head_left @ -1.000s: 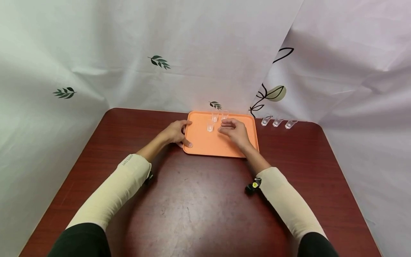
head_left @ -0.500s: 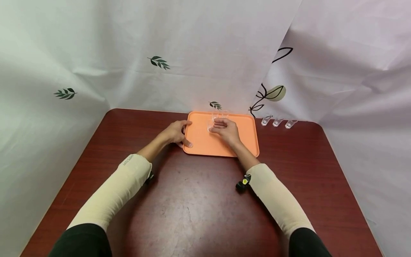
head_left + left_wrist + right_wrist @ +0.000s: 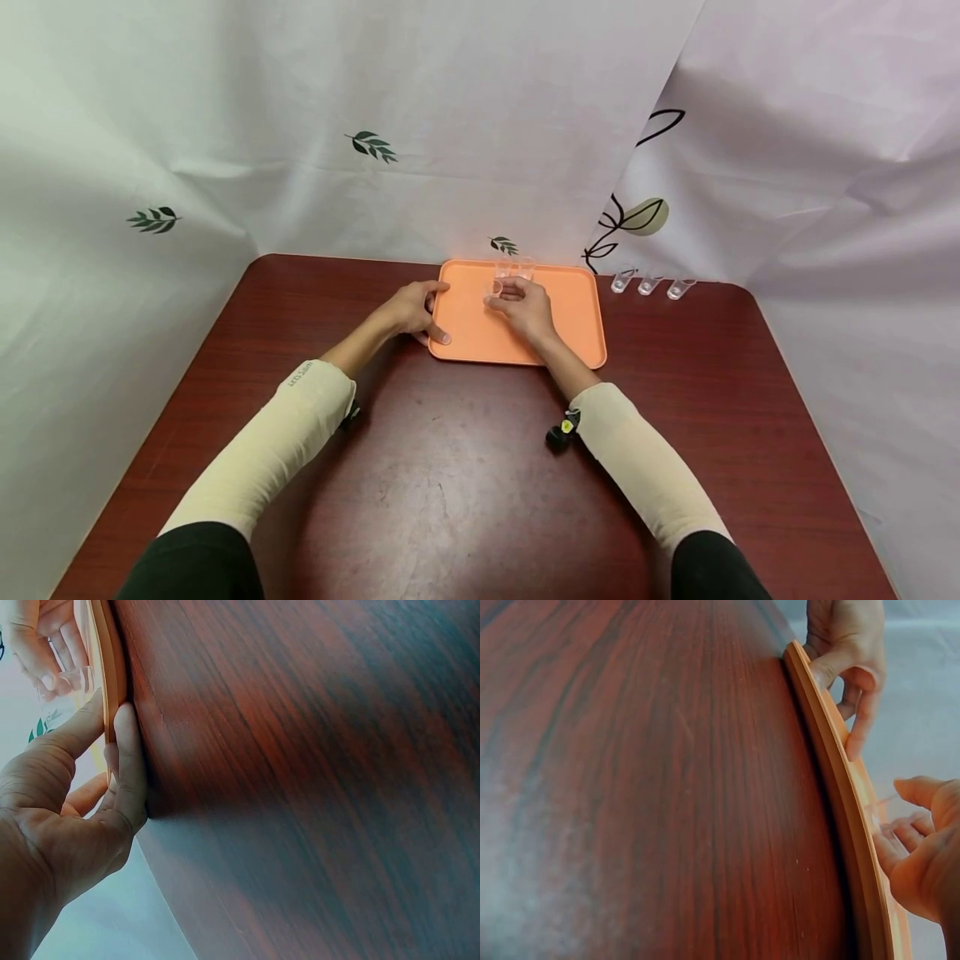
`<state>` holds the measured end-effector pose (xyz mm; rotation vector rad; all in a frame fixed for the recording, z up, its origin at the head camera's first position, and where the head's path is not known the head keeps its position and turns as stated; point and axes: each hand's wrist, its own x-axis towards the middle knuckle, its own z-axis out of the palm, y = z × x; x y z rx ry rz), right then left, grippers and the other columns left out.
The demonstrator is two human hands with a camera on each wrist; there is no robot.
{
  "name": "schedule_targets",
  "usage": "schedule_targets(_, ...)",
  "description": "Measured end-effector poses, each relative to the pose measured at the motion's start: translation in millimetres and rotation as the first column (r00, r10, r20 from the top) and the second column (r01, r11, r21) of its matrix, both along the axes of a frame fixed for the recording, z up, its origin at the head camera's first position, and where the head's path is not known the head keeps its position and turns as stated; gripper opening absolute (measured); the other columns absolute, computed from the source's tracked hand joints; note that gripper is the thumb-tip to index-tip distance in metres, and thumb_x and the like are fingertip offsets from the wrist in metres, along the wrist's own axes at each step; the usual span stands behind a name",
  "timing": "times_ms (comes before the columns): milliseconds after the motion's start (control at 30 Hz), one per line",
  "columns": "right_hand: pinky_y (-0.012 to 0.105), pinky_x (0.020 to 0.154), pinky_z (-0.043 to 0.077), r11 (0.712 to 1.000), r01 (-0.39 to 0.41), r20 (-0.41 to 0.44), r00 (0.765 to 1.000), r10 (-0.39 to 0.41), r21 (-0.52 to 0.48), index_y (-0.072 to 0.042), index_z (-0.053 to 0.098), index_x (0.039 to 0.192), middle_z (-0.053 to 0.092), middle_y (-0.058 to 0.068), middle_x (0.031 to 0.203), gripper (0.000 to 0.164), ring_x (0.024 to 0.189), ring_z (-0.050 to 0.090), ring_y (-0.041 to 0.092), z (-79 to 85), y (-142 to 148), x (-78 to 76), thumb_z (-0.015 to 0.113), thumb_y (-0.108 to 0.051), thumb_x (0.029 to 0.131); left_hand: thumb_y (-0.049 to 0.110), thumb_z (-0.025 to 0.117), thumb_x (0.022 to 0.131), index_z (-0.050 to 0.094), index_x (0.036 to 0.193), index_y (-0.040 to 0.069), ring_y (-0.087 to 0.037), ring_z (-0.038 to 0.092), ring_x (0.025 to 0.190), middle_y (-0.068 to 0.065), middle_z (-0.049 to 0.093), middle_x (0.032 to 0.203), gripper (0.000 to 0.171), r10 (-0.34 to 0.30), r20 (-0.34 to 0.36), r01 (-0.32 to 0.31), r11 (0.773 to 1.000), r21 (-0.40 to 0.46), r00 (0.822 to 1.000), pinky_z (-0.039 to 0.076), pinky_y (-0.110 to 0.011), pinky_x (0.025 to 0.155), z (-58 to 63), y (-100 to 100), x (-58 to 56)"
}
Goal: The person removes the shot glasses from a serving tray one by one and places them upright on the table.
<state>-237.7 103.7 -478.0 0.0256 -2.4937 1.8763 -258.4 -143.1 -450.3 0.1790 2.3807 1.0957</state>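
Observation:
In the head view an orange tray (image 3: 472,333) lies at the table's far edge. My left hand (image 3: 408,308) grips its left rim; in the left wrist view, thumb and fingers lie on either side of the rim. Over the tray, my right hand (image 3: 525,308) holds a small clear plastic cup (image 3: 492,288) between thumb and fingers. The left wrist view shows this cup (image 3: 71,681) at the right hand's fingertips. Two more clear cups, a left one (image 3: 502,268) and a right one (image 3: 526,267), stand behind at the tray's back. The right hand partly hides them.
Three more clear cups (image 3: 649,285) stand in a row on the dark red wooden table (image 3: 450,467), right of the tray. A white cloth (image 3: 465,125) with leaf prints hangs close behind the table's far edge.
My right hand has moved left across the tray to the front cup and taken hold of it. My left hand has stayed at the tray's left rim.

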Motion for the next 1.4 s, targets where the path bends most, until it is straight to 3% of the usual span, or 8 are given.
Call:
schedule_targets(500, 0.044, 0.110, 0.068, 0.999, -0.035, 0.000, 0.999, 0.035, -0.002, 0.001, 0.079, 0.136, 0.079, 0.024, 0.132, 0.042, 0.126, 0.078, 0.039, -0.2, 14.1, 14.7, 0.089, -0.010, 0.098, -0.001, 0.102, 0.080, 0.039, 0.177, 0.015, -0.019, 0.068, 0.070, -0.015, 0.048, 0.116, 0.117, 0.006, 0.005, -0.006, 1.000, 0.012, 1.000, 0.073, -0.035, 0.064, 0.7, 0.0, 0.9)
schedule_targets(833, 0.018, 0.093, 0.066, 0.999, -0.033, 0.006, 0.999, 0.033, -0.010, -0.001, 0.080, 0.132, 0.080, 0.021, 0.127, 0.039, 0.121, 0.080, 0.033, 3.6, 30.0, 23.3, 0.090, -0.011, 0.096, 0.000, 0.102, 0.081, 0.038, 0.177, 0.016, -0.018, 0.069, 0.069, -0.015, 0.048, 0.116, 0.117, 0.004, 0.008, -0.004, 1.000, 0.009, 1.000, 0.073, -0.035, 0.065, -0.6, -0.3, 0.1)
schedule_targets(1067, 0.012, 0.087, 0.063, 1.000, -0.020, 0.017, 1.000, 0.020, -0.024, 0.000, 0.079, 0.134, 0.079, 0.023, 0.129, 0.041, 0.120, 0.079, 0.032, 6.3, 42.6, 29.1, 0.090, -0.011, 0.096, -0.001, 0.102, 0.081, 0.038, 0.177, 0.017, -0.018, 0.069, 0.068, -0.015, 0.047, 0.117, 0.117, 0.001, 0.007, -0.001, 1.000, 0.007, 1.000, 0.073, -0.035, 0.065, -0.5, -0.1, -0.3)
schedule_targets(1400, 0.012, 0.087, 0.065, 0.998, -0.005, 0.024, 1.000, 0.007, -0.058, 0.002, 0.078, 0.136, 0.078, 0.025, 0.132, 0.043, 0.102, 0.075, 0.004, 7.2, 62.4, 33.4, 0.089, -0.011, 0.097, -0.001, 0.101, 0.082, 0.037, 0.178, 0.016, -0.019, 0.070, 0.071, -0.017, 0.048, 0.120, 0.117, -0.006, 0.010, 0.006, 1.000, -0.001, 1.000, 0.073, -0.035, 0.065, 0.9, -0.1, 1.4)
